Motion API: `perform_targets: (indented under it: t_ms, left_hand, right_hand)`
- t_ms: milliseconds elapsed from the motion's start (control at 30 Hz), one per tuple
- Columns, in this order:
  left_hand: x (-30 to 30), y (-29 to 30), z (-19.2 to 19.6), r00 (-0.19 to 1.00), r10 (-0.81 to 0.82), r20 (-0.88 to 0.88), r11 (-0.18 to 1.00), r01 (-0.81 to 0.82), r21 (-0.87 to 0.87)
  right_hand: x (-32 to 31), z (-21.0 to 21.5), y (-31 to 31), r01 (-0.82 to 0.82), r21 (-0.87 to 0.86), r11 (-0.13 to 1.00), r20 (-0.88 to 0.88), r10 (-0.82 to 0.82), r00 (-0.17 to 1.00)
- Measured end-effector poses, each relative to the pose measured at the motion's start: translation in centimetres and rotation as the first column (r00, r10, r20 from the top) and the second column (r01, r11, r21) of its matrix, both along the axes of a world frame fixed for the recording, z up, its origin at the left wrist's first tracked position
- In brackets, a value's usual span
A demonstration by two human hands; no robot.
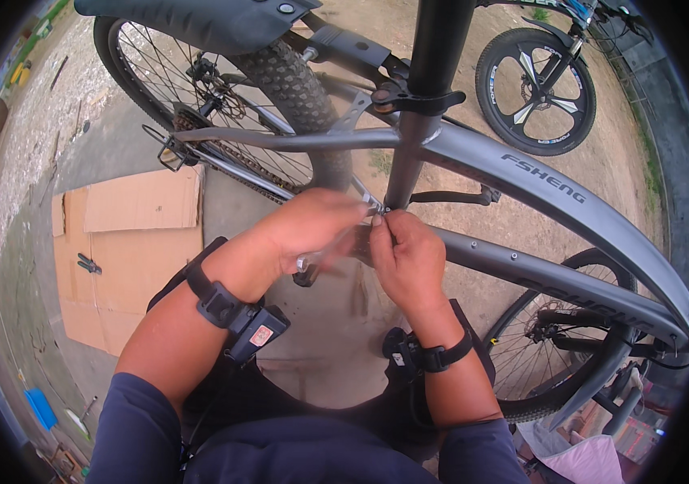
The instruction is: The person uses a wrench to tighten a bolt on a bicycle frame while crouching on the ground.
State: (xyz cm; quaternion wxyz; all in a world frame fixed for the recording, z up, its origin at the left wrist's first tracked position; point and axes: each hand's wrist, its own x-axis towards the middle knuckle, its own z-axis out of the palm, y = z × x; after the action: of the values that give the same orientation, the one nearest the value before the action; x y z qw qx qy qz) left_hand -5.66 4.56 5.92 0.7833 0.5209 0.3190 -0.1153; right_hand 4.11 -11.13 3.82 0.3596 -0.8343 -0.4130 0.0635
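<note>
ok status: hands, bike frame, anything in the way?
Left hand and right hand both pinched on a small fitting at the grey bike frame, by the seat tube. Rear wheel close behind; nothing between hands and frame.

Head view, looking steeply down, close over bicycle frame (522, 173).

The grey bicycle frame (522, 173) fills the middle and right of the picture, with its thick tubes running from the centre toward the lower right. The black seat post (439, 40) rises at the top centre. Near the centre, where the tubes meet, a small metal part (377, 208) sits pinched between fingers (383, 230); it is too small to identify.
</note>
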Motion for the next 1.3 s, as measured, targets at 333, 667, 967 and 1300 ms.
perform_targets:
  t_ms: [333,667,967,1300]
  left_hand:
    - [0.1,-0.4,-0.4,0.987,-0.146,0.062,0.952,0.123,0.279]
    - [-0.9,-0.9,-3.0,0.959,-0.211,0.188,0.875,0.099,0.475]
    - [-0.4,-1.4,-4.7,0.960,-0.199,0.195,0.777,0.034,0.629]
    - [-0.1,-1.5,-2.7,0.992,-0.115,0.057,0.779,0.054,0.625]
  right_hand:
    - [-0.6,-0.2,-0.1,-0.041,-0.047,0.998,0.143,0.048,0.989]
    - [-0.6,0.0,-0.3,-0.060,-0.049,0.997,0.166,0.067,0.984]
    - [-0.5,-0.1,-0.3,-0.059,-0.041,0.997,0.188,0.066,0.980]
    - [-0.4,-0.1,-0.4,-0.066,-0.047,0.997,0.170,0.073,0.983]
